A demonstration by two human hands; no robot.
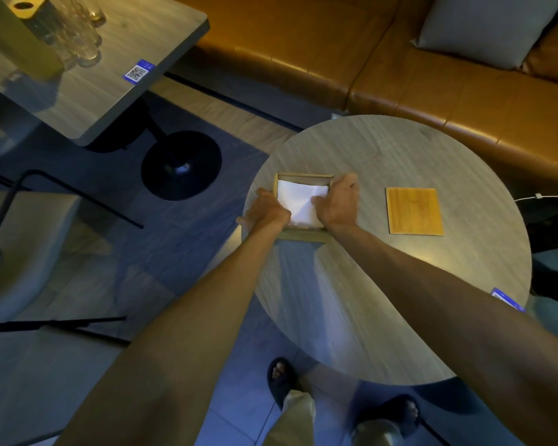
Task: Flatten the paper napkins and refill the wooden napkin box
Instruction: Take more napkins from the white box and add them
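A square wooden napkin box [303, 179] stands open near the left edge of the round table [400, 284]. White paper napkins [298, 201] lie inside it, slightly creased. My left hand [268, 214] rests on the box's left side, its fingers over the near left corner of the napkins. My right hand [337, 201] lies over the box's right side, fingers pressing down on the napkins. The box's flat wooden lid [414, 210] lies apart on the table, to the right.
An orange leather bench [335, 59] with a grey cushion [490, 24] runs behind the table. A rectangular table [110, 91] at upper left carries glasses [78, 30]. A chair [29, 236] stands left. A blue QR sticker [508, 299] marks the table's right edge.
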